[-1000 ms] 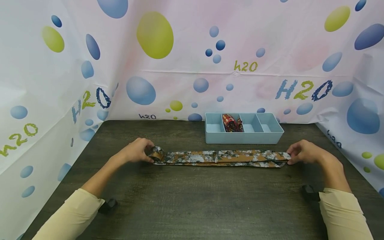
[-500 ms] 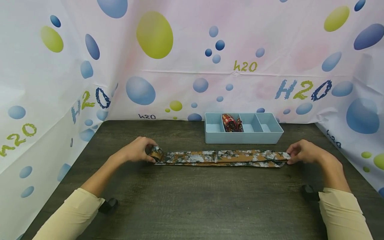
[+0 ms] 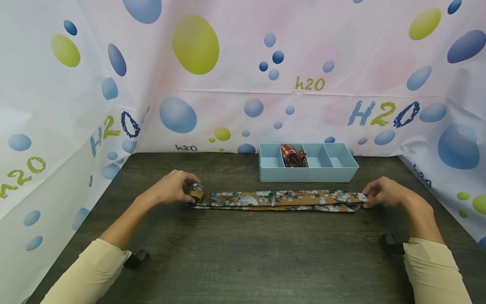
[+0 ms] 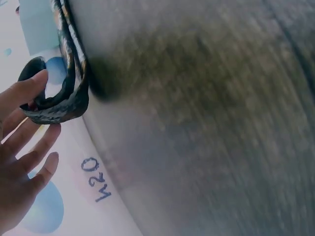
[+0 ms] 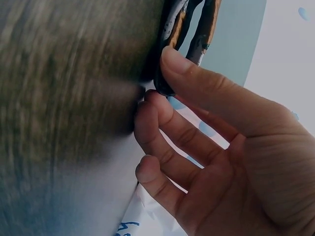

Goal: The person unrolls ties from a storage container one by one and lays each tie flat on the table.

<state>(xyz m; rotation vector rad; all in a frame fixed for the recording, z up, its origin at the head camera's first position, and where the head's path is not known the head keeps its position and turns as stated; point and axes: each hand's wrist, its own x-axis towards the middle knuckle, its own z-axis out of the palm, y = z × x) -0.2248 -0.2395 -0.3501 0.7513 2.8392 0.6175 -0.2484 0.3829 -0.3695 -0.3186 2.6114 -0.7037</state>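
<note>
A brown patterned tie [image 3: 277,199] lies stretched in a flat strip across the dark table [image 3: 243,253]. Its left end is wound into a small roll [image 3: 196,191] [image 4: 54,105]. My left hand [image 3: 187,192] [image 4: 27,142] holds that roll, thumb on top and fingers under it. My right hand [image 3: 366,199] [image 5: 197,123] pinches the tie's right end [image 5: 189,29] between thumb and fingers, low on the table. Behind the tie stands a light blue divided tray [image 3: 307,178] with a red patterned rolled tie [image 3: 292,155] in its second compartment from the left.
A bubble-print backdrop [image 3: 228,84] walls the table at the back and on both sides. The tray sits against the back wall, right of centre. Small black wrist mounts [image 3: 138,257] [image 3: 391,244] show beside my sleeves.
My left hand has turned the rolled end a little, so the roll looks tighter and more upright. The right hand and the rest of the tie have stayed put.
</note>
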